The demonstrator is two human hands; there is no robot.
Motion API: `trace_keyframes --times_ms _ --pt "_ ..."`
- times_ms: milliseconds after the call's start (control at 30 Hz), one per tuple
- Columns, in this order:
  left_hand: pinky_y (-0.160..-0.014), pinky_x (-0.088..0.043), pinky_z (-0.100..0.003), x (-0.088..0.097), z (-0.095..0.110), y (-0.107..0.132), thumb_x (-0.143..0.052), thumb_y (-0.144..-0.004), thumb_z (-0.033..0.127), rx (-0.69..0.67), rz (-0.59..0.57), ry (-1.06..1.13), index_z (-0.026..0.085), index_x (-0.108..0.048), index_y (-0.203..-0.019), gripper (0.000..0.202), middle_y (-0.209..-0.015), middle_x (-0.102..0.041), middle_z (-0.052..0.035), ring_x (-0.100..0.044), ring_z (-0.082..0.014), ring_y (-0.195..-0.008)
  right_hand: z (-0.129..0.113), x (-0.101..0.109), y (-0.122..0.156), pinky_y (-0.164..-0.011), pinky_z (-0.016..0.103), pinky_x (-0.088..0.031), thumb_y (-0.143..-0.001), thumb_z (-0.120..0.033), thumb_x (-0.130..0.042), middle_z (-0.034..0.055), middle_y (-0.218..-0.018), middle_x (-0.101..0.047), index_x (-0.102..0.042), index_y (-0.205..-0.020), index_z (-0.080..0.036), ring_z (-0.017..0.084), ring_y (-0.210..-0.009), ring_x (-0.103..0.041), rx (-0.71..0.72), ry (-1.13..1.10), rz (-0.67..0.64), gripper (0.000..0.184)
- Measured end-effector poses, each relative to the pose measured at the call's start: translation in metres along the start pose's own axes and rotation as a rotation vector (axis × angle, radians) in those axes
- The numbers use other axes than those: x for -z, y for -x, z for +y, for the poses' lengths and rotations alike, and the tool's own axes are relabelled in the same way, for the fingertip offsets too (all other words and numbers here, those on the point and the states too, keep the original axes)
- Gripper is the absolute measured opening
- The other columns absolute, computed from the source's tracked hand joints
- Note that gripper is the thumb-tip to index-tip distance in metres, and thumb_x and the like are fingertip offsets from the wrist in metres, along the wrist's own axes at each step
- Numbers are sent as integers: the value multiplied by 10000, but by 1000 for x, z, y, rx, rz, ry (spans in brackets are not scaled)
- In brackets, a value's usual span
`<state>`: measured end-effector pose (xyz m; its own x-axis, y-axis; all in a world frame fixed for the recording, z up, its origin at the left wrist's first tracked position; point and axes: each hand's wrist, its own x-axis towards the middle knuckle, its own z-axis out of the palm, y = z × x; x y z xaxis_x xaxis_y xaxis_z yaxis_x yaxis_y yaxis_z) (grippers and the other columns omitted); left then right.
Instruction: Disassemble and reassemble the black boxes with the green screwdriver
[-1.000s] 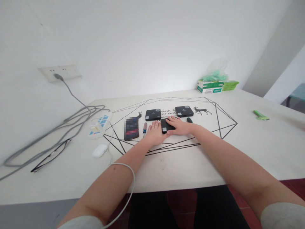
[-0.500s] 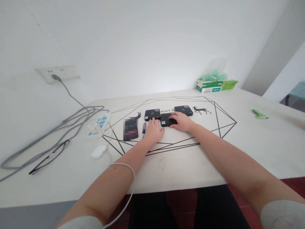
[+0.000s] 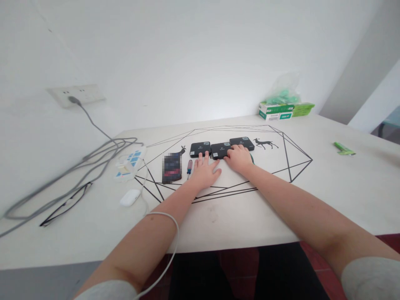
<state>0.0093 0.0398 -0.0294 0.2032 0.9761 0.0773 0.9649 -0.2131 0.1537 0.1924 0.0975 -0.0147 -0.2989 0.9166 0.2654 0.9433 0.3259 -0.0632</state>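
Note:
Three flat black set-top boxes with logos and small stickers lie side by side on the tabletop: a left box [image 3: 200, 148], a middle box [image 3: 220, 150] and a right box [image 3: 243, 143]. My left hand [image 3: 204, 173] rests with spread fingers, its tips at the near edge of the left box. My right hand [image 3: 240, 159] has its fingers curled on the near right end of the middle box, by the right box's near edge. Something dark green [image 3: 251, 158] peeks out beside this hand, mostly hidden. A screwdriver [image 3: 189, 167] lies just left of my left hand.
A blurred-out phone [image 3: 171, 168] lies left of the screwdriver. Further left are a power strip [image 3: 129, 163], white earbud case [image 3: 130, 197], glasses [image 3: 66, 204] and grey cable [image 3: 90, 155]. Green-and-white boxes [image 3: 276, 110] stand at the wall; a green wrapper [image 3: 343, 148] lies right.
The middle box has moved back and slightly right, into line with the others. My right hand has shifted to its right end. My left hand's fingers have spread wider.

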Motion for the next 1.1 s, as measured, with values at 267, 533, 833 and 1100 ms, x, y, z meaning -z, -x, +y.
trace_keyframes --times_ms 267,533,833,1100 --pt "-1261 -141 -623 -2 -3 -7 -381 -1014 673 126 -17 -25 270 -378 -1634 739 -1762 -116 -111 -14 -461 -1598 -2 -3 1 -1084 503 -403 -1008 -308 -413 157 -1428 -643 -746 -1168 -206 356 -1305 -544 23 -36 -9 383" --pt "-1249 -185 -617 -3 -3 -8 -380 -1016 662 121 -21 -37 261 -370 -1636 739 -1759 -123 -124 -85 -464 -1594 2 -11 -2 -1185 642 -312 -995 -314 -402 87 -1627 -484 -700 -1226 -230 397 -1469 -412 28 -91 -53 386" --pt "-1248 -185 -613 -2 -2 -9 -383 -1022 644 121 -35 -45 242 -370 -1633 732 -1756 -105 -152 -111 -463 -1592 5 -16 -2 -1168 777 -251 -1013 -313 -326 52 -1713 -338 -610 -1325 -213 448 -1530 -303 73 -132 -110 433" --pt "-1257 -177 -602 -1 -2 -8 -379 -1023 643 123 -42 -48 231 -361 -1638 740 -1758 -98 -152 -112 -453 -1594 8 -15 -6 -1163 782 -234 -1003 -331 -352 46 -1727 -305 -588 -1307 -234 446 -1539 -276 95 -147 -153 396"
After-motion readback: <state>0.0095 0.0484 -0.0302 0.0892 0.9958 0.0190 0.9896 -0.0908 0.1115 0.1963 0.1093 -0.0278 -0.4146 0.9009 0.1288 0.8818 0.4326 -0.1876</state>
